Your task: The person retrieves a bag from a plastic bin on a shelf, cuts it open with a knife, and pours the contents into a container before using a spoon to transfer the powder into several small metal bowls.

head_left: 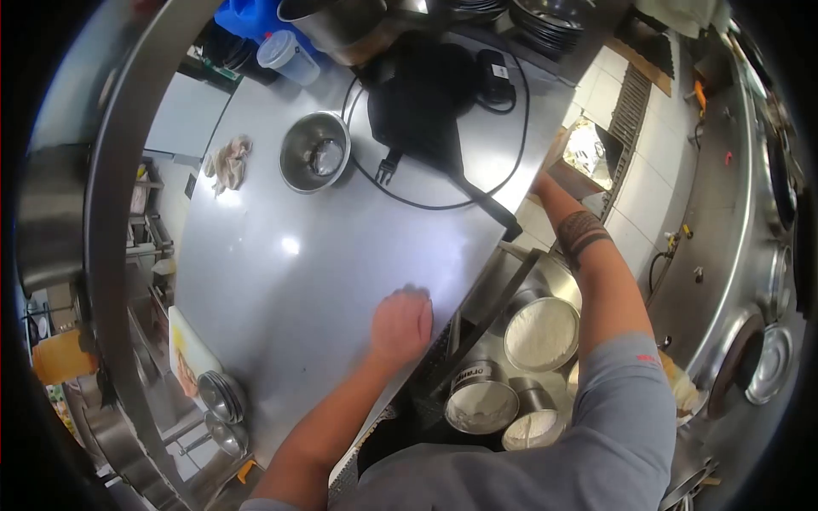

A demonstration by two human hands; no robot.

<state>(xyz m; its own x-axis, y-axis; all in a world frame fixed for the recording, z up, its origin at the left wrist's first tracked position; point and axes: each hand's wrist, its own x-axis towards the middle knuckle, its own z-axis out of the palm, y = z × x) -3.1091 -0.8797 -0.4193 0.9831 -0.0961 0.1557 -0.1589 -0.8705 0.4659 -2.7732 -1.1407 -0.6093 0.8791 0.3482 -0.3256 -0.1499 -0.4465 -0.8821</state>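
My left hand (402,328) rests as a closed fist on the steel table (298,281), near its right edge, with nothing visible in it. My right forearm (558,204), with a dark tattooed band, reaches forward past the table's side. The hand at its end is hidden behind the table edge, so what it touches does not show. Close to that wrist, lower down, is a foil-covered thing (588,153). Below the table edge, between my arms, stand several round tins (482,404) with pale tops.
On the table are a steel bowl (315,152), a crumpled cloth (228,164), a black bag with straps (417,111) and a looped black cable (400,203). A white cutting board (187,345) and stacked small bowls (220,396) sit at the left. A steel counter (707,213) runs along the right.
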